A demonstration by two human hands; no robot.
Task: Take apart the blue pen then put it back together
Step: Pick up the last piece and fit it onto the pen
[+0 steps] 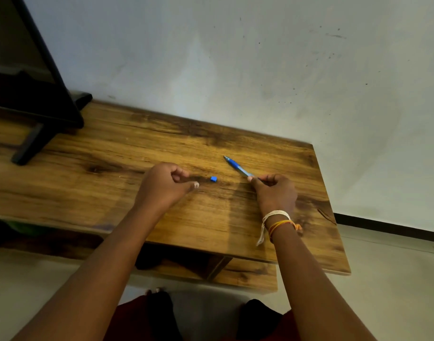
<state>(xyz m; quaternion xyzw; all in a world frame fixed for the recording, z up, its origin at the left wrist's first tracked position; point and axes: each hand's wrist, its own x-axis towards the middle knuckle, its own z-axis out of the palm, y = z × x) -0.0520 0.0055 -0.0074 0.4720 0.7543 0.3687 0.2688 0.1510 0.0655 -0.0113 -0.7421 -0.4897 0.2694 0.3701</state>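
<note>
**Pen body in right hand, one loose blue piece on the table**

Here both forearms reached forward over the wooden table (117,153), palms down. My right hand (276,190) sat curled, thumb and fingers pinched closed on the rear end of the blue pen (236,166); the pen's tip pointed away and to the left, low over the wood, and I could not tell if it touched. My left hand (164,185) hovered loosely curled, thumb and forefinger apart and gripping nothing I could see. Just beside its thumb, between the two hands, one small blue piece (213,178) lay on the tabletop. Count: one pen, one loose piece, two hands. Thread bands (276,221), white and orange, circled the right wrist. A dark monitor (38,77) stood far left.
</note>
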